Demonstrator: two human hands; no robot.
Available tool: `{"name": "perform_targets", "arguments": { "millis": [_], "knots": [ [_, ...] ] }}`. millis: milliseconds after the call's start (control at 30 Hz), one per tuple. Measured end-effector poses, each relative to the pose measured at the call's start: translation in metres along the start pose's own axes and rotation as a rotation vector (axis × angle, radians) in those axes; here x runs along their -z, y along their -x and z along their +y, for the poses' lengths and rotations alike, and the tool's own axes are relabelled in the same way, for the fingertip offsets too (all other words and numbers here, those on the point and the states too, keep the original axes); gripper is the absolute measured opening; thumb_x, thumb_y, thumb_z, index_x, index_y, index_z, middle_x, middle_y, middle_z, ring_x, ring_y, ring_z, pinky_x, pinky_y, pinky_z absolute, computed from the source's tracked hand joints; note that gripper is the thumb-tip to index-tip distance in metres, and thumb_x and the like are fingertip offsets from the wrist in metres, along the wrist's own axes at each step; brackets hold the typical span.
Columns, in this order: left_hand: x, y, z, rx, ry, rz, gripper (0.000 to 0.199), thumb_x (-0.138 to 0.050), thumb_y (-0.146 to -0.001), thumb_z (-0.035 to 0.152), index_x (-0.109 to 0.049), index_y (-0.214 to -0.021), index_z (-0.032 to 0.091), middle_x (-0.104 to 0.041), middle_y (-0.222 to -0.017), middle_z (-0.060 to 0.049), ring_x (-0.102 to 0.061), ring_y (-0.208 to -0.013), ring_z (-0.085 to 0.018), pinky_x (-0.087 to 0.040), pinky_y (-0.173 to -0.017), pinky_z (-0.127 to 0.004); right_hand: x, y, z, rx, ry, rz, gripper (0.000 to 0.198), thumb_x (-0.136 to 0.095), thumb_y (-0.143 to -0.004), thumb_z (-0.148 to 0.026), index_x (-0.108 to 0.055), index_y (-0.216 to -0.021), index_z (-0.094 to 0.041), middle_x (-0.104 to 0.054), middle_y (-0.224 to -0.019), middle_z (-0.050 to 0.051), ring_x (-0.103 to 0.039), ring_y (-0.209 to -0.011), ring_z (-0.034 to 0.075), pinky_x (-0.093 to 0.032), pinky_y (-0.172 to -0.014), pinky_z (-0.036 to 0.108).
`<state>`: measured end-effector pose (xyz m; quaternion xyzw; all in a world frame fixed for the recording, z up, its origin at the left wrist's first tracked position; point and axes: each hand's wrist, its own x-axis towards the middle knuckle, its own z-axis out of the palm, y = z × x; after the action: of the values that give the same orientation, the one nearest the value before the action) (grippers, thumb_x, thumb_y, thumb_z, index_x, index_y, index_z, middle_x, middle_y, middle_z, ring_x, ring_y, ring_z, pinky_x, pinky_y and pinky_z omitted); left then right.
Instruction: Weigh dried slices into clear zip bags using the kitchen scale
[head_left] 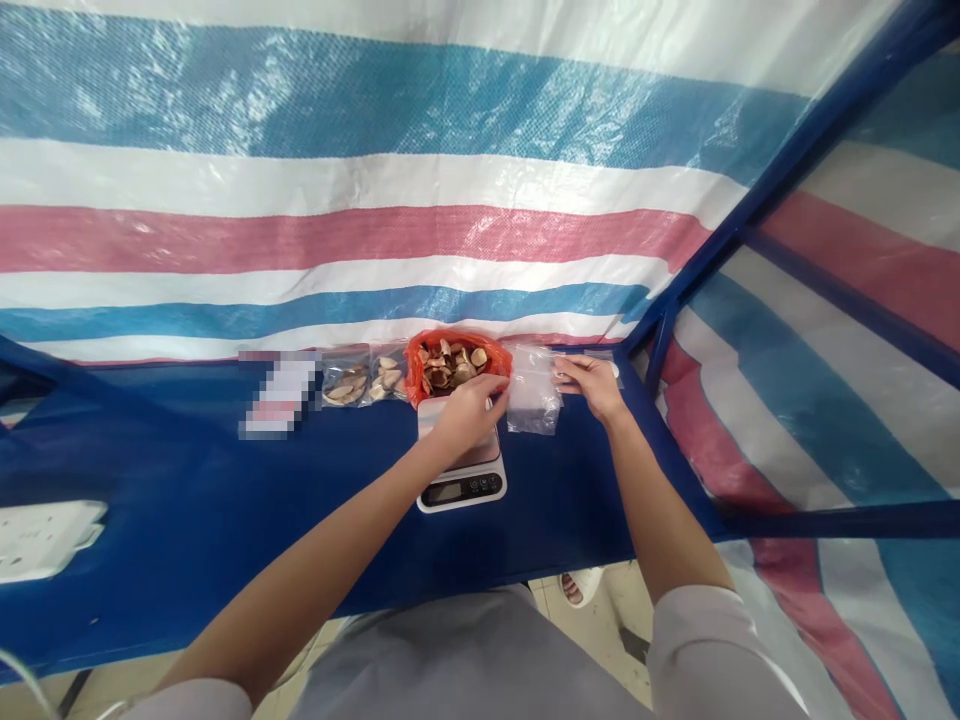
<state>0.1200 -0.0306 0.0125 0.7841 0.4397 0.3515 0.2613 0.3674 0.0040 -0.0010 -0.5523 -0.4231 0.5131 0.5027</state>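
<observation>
A clear plastic zip bag (534,405) hangs between my two hands, over the right part of the blue table. My left hand (474,408) is closed in a pinch at the bag's left edge, above the scale. At the upper right edge of the bag, my right hand (589,384) pinches it with fingers and thumb. Under my left hand stands a white kitchen scale (461,490), its plate partly hidden by that hand. Just behind the scale sits an open red plastic bag (412,372) full of brown, curved dried pieces (450,365).
Left of the red bag lie two clear bags with pale slices, one bag (386,380) beside the other bag (346,385). Further left is a blurred-out item (279,395). A white power strip (49,540) lies at the table's left. Striped sheeting (375,235) and blue frame bars (739,235) enclose the table.
</observation>
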Motion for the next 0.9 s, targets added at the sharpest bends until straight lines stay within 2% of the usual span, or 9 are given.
{"name": "perform_targets", "arguments": {
  "millis": [100, 233, 400, 533, 633, 767, 833, 900],
  "knots": [
    [-0.010, -0.002, 0.008, -0.254, -0.309, -0.072, 0.025, -0.050, -0.097, 0.020, -0.068, -0.114, 0.015, -0.071, -0.119, -0.014, -0.067, -0.111, -0.027, -0.052, -0.101, -0.043, 0.010, -0.018, -0.004, -0.031, 0.066, 0.001, 0.035, -0.090, -0.066, -0.042, -0.075, -0.086, -0.017, -0.078, -0.083, 0.006, -0.074, -0.068, 0.016, -0.061, -0.059, 0.024],
    [-0.031, -0.008, 0.021, -0.385, -0.559, -0.282, 0.024, -0.046, -0.099, 0.018, -0.065, -0.111, 0.012, -0.070, -0.114, -0.015, -0.066, -0.107, -0.028, -0.053, -0.095, -0.042, 0.009, -0.037, -0.006, -0.023, 0.163, -0.028, 0.028, -0.087, -0.070, -0.036, -0.075, -0.084, -0.016, -0.077, -0.081, 0.006, -0.073, -0.066, 0.016, -0.060, -0.056, 0.025],
    [-0.051, -0.012, 0.021, -0.391, -0.694, -0.403, 0.024, -0.050, -0.098, 0.024, -0.064, -0.113, 0.011, -0.068, -0.116, -0.016, -0.064, -0.109, -0.030, -0.051, -0.095, -0.040, -0.002, -0.049, -0.001, 0.061, 0.333, 0.030, 0.020, -0.080, -0.073, -0.035, -0.074, -0.080, -0.017, -0.075, -0.074, 0.003, -0.071, -0.063, 0.018, -0.060, -0.054, 0.028],
    [-0.055, -0.012, 0.011, -0.360, -0.714, -0.412, 0.028, -0.052, -0.098, 0.029, -0.064, -0.116, 0.010, -0.066, -0.122, -0.018, -0.064, -0.111, -0.030, -0.050, -0.097, -0.040, -0.011, -0.056, 0.007, 0.145, 0.496, 0.048, 0.014, -0.073, -0.078, -0.033, -0.075, -0.077, -0.020, -0.074, -0.070, 0.001, -0.071, -0.063, 0.019, -0.060, -0.054, 0.029],
    [-0.056, -0.010, 0.005, -0.334, -0.700, -0.407, 0.029, -0.053, -0.098, 0.032, -0.064, -0.115, 0.010, -0.066, -0.121, -0.019, -0.064, -0.112, -0.029, -0.049, -0.097, -0.040, -0.014, -0.060, 0.012, 0.217, 0.651, 0.079, 0.013, -0.069, -0.081, -0.031, -0.077, -0.078, -0.022, -0.074, -0.066, 0.001, -0.071, -0.062, 0.019, -0.061, -0.064, 0.031],
    [-0.058, -0.010, 0.002, -0.316, -0.691, -0.401, 0.033, -0.052, -0.099, 0.034, -0.064, -0.118, 0.010, -0.066, -0.123, -0.019, -0.064, -0.113, -0.029, -0.050, -0.098, -0.038, -0.014, -0.057, 0.010, 0.308, 0.888, 0.156, 0.016, -0.067, -0.085, -0.032, -0.080, -0.091, -0.025, -0.080, -0.084, 0.005, -0.075, -0.084, 0.025, -0.060, -0.086, 0.040],
    [-0.058, -0.010, 0.001, -0.312, -0.674, -0.404, 0.035, -0.052, -0.100, 0.034, -0.063, -0.120, 0.008, -0.065, -0.126, -0.020, -0.064, -0.116, -0.030, -0.050, -0.099, -0.039, -0.011, -0.048, 0.006, 0.315, 1.000, 0.220, 0.019, -0.067, -0.087, -0.033, -0.080, -0.099, -0.026, -0.081, -0.093, 0.007, -0.075, -0.092, 0.029, -0.057, -0.091, 0.042],
    [-0.060, -0.011, -0.001, -0.307, -0.648, -0.400, 0.035, -0.053, -0.099, 0.034, -0.063, -0.121, 0.008, -0.064, -0.127, -0.022, -0.063, -0.119, -0.031, -0.050, -0.101, -0.040, -0.010, -0.036, 0.003, 0.353, 1.069, 0.277, 0.023, -0.066, -0.089, -0.035, -0.079, -0.105, -0.026, -0.081, -0.096, 0.008, -0.075, -0.092, 0.030, -0.057, -0.089, 0.042]
  ]
}}
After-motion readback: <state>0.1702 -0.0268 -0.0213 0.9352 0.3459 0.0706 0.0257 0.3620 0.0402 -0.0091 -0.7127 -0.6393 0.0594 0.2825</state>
